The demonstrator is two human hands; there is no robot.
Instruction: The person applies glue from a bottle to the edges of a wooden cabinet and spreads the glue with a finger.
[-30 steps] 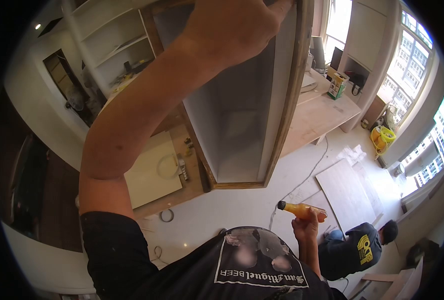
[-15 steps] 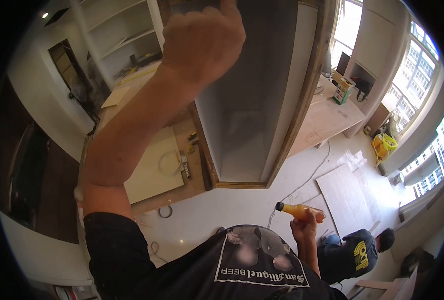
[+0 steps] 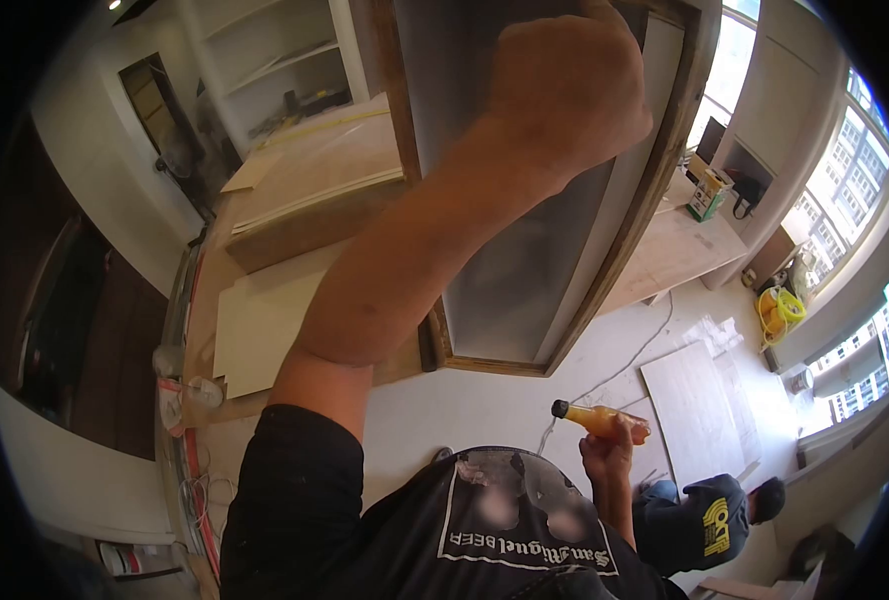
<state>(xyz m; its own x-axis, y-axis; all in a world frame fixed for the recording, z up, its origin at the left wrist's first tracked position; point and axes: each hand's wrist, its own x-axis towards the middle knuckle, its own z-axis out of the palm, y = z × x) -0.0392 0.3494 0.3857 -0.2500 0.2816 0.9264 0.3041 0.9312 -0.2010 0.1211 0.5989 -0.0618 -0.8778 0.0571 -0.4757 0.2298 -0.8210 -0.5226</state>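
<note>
My left hand is raised at the top, closed, with its back toward me. It is in front of a tall open box with brown wooden edges and a grey inside. The top of the hand is cut off by the frame, and whatever its fingers hold, if anything, is hidden. Low on the right, my right hand is wrapped round a bottle of yellow-orange liquid with a black cap. The bottle lies nearly level, its cap pointing left.
Boards are stacked on a workbench at left. A green-and-white carton stands on a table at right. Flat panels and a cable lie on the floor. A co-worker crouches at lower right, near a yellow bucket.
My left hand has swept right across the box, its forearm following. The view has shifted, showing more of the bench's left side. My right hand keeps the bottle in nearly the same spot.
</note>
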